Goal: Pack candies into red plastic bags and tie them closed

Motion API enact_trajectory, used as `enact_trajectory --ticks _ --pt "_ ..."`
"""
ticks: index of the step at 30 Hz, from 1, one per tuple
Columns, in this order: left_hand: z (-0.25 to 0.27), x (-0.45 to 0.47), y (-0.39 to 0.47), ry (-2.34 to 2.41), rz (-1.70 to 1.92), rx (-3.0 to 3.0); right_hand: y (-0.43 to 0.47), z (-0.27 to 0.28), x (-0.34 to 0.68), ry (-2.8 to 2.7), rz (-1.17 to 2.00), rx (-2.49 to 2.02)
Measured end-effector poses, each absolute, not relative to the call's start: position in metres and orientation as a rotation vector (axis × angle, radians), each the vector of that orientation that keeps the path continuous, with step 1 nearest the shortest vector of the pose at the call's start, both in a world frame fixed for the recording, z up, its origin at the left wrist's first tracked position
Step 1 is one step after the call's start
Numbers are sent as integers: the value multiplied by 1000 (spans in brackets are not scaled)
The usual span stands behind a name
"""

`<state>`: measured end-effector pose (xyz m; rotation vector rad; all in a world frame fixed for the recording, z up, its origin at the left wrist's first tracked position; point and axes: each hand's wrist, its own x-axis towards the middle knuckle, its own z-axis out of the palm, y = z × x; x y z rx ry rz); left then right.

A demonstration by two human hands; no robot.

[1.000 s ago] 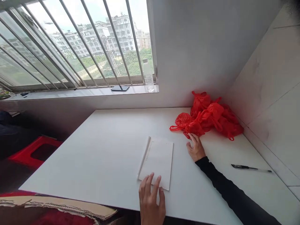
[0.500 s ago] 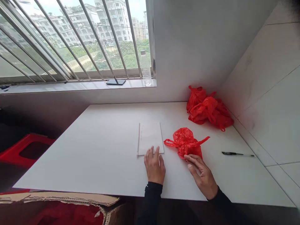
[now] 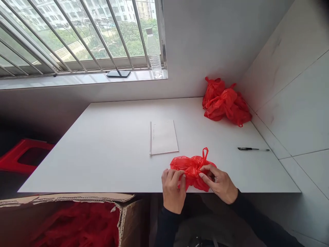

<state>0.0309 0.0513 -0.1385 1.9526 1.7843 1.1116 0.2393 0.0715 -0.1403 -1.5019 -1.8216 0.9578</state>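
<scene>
A red plastic bag, tied in a knot with one handle loop sticking up, lies at the front edge of the white table. On its left side my left hand pinches the plastic near the knot, thumb and fingers closed. From the right, my right hand grips the bag by the knot between thumb and forefinger. What is inside the bag cannot be seen. Just beyond the hands lies a white notebook with small writing along its left side; neither hand touches it.
More red plastic bags are heaped in the back right corner. A black pen lies near the right wall. A cardboard box with red material stands below the front left edge. The windowsill holds a phone and a clear bottle.
The red bag has been drawn toward the table's front edge and turned. My left hand has left the notebook and taken hold of the bag; my right hand now pinches it. The view has tilted down.
</scene>
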Motion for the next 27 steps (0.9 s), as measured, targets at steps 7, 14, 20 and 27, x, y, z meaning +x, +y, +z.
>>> enact_trajectory --ticks 7,14,20,27 --pt "-122 -21 34 2188 1292 1541 95 -130 248 -1718 862 -1620" --pt "-103 1 36 1916 1185 1871 98 -112 221 -2030 632 -1287" --pt "-106 -2 41 1928 1350 1682 103 -106 220 -1953 758 -1321" --pt "-87 -19 28 2128 1443 1334 108 -100 240 -1463 1027 -1568"
